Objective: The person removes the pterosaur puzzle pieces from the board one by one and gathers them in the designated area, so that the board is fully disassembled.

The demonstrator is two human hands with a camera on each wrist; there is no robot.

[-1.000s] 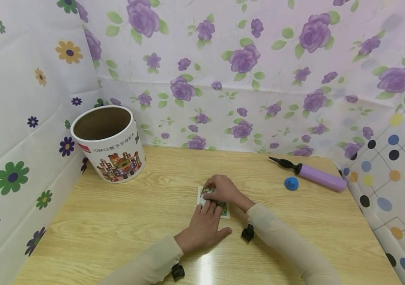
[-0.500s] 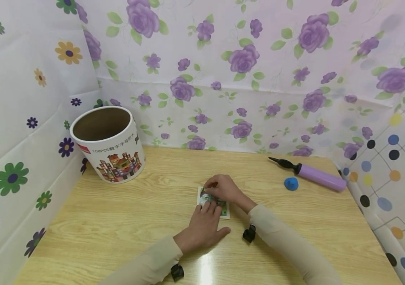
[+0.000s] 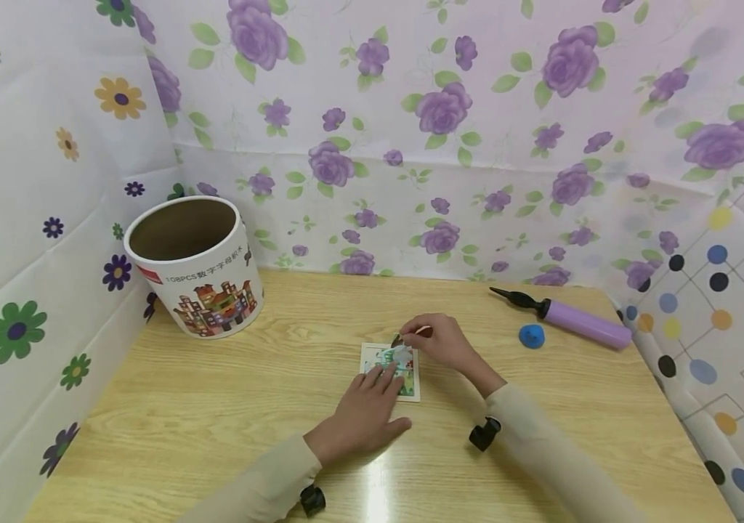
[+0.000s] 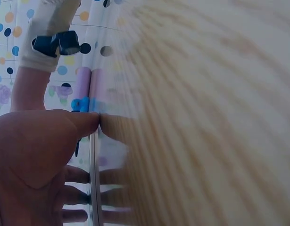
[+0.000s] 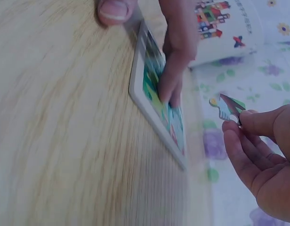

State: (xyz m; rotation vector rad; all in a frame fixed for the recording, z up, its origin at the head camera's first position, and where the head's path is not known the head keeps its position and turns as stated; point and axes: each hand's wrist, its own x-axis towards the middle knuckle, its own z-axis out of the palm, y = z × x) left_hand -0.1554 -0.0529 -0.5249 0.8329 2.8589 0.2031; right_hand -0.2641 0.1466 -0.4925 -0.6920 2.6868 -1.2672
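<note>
- Shows a white bucket (image 3: pixel 195 287) at centre left of the head view, standing on the wooden table (image 3: pixel 248 407), printed with coloured buildings.
- Rests the left hand (image 3: pixel 359 418) below centre, fingers straight, fingertips touching the picture board (image 5: pixel 156 121).
- Has the picture board flat, just below centre.
- Pinches a small printed piece (image 5: pixel 228 107) between thumb and fingertips of the right hand (image 3: pixel 440 340), apart from the board in the right wrist view.
- Shows a small blue object (image 3: pixel 532 336) at right, just beside a purple pump (image 3: pixel 568 318) with black nozzle.
</note>
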